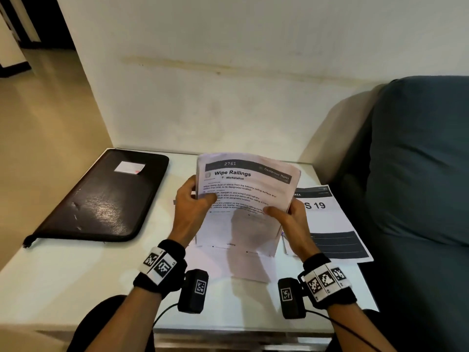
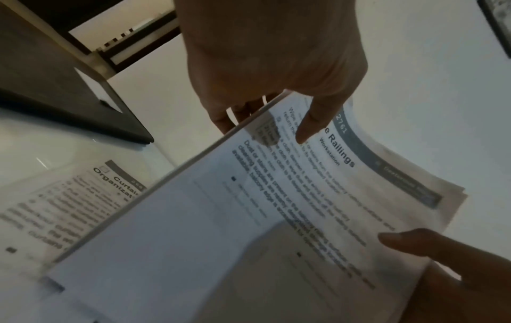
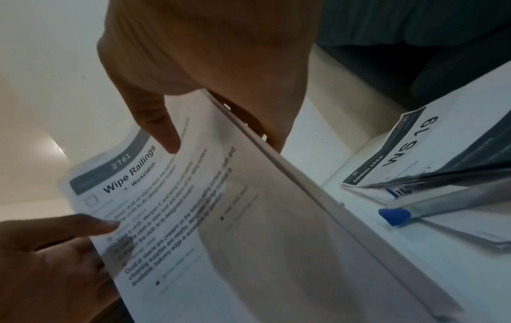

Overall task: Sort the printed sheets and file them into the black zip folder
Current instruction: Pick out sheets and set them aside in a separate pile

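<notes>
White printed sheets, a stack (image 1: 243,196) headed "Wipe Railings", stand near-upright at table (image 1: 76,283) centre. Left hand (image 1: 191,207) pinches the stack's nine o'clock edge, thumb in front; right hand (image 1: 289,222) pinches the three o'clock edge. Black zip folder (image 1: 101,196) lies closed at ten o'clock. "WS 19" sheet (image 1: 327,219) lies flat at three o'clock, a blue-capped pen (image 3: 398,215) on it.

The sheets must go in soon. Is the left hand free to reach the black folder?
Probably not yet: the left hand grips the paper stack. The folder lies unobstructed, zipped, to its left.
</notes>
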